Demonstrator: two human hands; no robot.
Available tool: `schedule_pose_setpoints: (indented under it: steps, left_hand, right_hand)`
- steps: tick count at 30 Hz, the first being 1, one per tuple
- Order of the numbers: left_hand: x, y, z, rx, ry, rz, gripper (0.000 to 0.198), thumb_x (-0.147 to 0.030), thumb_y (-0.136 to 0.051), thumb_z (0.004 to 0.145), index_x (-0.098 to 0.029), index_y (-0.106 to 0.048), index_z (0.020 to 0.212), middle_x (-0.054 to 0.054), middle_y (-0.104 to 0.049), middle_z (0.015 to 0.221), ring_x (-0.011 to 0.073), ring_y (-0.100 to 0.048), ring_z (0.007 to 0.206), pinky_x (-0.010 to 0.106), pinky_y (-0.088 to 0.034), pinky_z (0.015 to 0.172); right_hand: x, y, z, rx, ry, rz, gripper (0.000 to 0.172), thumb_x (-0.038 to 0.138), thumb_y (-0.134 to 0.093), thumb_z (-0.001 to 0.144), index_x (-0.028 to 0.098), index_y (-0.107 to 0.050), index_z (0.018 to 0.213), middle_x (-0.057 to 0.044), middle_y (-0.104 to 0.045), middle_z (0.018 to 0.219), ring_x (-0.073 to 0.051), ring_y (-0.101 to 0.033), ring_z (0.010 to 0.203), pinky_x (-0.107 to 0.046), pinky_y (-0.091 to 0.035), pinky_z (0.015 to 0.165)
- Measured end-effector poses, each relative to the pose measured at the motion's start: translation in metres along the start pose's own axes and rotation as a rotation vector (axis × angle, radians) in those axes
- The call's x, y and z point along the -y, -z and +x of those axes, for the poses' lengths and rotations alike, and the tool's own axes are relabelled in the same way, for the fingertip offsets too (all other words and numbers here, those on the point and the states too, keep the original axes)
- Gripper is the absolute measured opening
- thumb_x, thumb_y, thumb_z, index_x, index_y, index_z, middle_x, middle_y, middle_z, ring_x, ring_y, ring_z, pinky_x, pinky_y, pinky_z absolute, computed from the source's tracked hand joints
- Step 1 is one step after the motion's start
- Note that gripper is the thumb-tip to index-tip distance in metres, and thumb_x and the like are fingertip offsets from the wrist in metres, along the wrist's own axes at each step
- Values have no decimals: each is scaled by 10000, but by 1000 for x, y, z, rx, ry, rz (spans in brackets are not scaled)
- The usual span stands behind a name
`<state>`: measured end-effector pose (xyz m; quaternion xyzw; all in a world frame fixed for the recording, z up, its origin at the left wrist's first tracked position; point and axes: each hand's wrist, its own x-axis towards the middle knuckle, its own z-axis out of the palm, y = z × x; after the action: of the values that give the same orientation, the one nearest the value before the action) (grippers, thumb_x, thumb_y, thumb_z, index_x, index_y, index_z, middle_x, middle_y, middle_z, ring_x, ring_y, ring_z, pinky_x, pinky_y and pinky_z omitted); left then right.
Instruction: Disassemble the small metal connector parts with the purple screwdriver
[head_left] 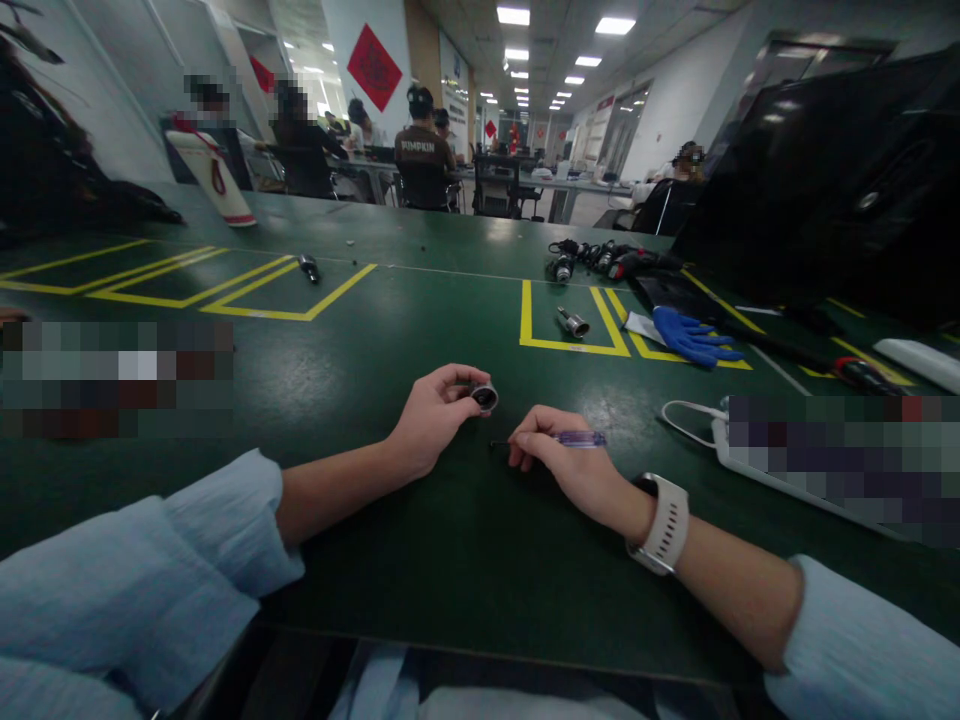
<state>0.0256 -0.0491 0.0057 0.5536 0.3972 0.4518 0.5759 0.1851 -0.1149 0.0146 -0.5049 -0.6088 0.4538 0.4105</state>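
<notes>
My left hand (433,418) pinches a small round metal part (485,398) between thumb and fingers, its dark hollow face turned to the right and toward me. In my right hand (566,462) lies a slim screwdriver (581,439) with a clear purple handle. Its thin dark shaft points left, below the round part and apart from it. Whether anything sits on the tip is too small to tell. Beyond my hands, a metal fitting (574,322) with a cup-shaped end rests inside a yellow taped outline.
A blue glove (691,336) lies right of the fitting, near tangled black cables and connectors (581,258). A white-edged device (795,487) with a cable is at right. Another metal piece (309,268) and a pale container (214,172) stand farther left. People sit beyond the green table (420,560).
</notes>
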Motion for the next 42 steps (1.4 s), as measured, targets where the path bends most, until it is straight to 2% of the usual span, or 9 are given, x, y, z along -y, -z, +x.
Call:
schedule_pose_setpoints:
  steps: [4, 8, 14, 18, 22, 26, 34, 42]
  left_hand:
    - [-3, -1, -1, -12, 11, -6, 280, -1, -620, 611, -143, -611, 853, 32, -671, 918, 161, -632, 858, 321, -537, 783]
    - [-2, -1, 0, -26, 0, -13, 298, 15, -612, 619, -135, -595, 876, 49, -660, 997, 170, -620, 928, 302, -543, 765]
    - [1, 1, 2, -30, 7, -14, 290, -31, -633, 637, -127, -620, 910, 45, -678, 940, 152, -633, 829, 319, -535, 787]
    - [2, 2, 3, -25, 19, -13, 299, -40, -636, 633, -143, -631, 913, 34, -687, 923, 151, -643, 812, 334, -525, 816]
    - [2, 2, 1, 11, -10, 15, 288, -62, -645, 653, -154, -644, 926, 37, -692, 955, 167, -641, 906, 338, -507, 873]
    - [1, 1, -2, 55, -40, 26, 291, -81, -659, 667, -155, -651, 948, 38, -695, 974, 170, -641, 928, 341, -501, 892]
    - [0, 0, -5, 70, -71, 62, 289, -130, -681, 672, -137, -657, 959, 72, -700, 1009, 196, -648, 957, 366, -503, 905]
    - [-1, -1, -6, 60, -157, 201, 253, -168, -628, 719, -132, -695, 961, 84, -697, 1075, 205, -655, 988, 361, -505, 927]
  right_hand:
    - [3, 3, 3, 39, -56, -11, 148, 106, -526, 702, 174, -589, 587, 14, -587, 536, -129, -527, 514, -248, -385, 493]
    - [8, 2, 3, 92, -134, 98, 157, 135, -518, 698, 168, -571, 554, 16, -560, 456, -125, -504, 428, -243, -375, 435]
    - [1, -2, 0, 34, -95, 395, 108, 231, -520, 774, 164, -564, 703, -5, -627, 627, -120, -582, 577, -263, -469, 583]
    - [-4, -2, -1, -25, 12, 538, 95, 227, -548, 815, 162, -586, 757, -17, -647, 706, -128, -595, 652, -283, -483, 648]
    - [-2, -3, -3, -98, 170, 264, 113, 256, -545, 855, 168, -605, 818, -25, -643, 811, -141, -605, 752, -314, -495, 732]
    - [2, -5, -5, -133, 224, -1, 116, 241, -518, 883, 168, -607, 865, -29, -627, 846, -149, -607, 805, -319, -498, 755]
    - [-6, -8, -2, -149, 310, -71, 104, 231, -500, 898, 190, -590, 864, -14, -614, 831, -143, -603, 788, -292, -500, 717]
    - [-7, -9, -2, -137, 333, -107, 105, 226, -490, 900, 192, -569, 840, -11, -611, 836, -142, -599, 781, -282, -489, 707]
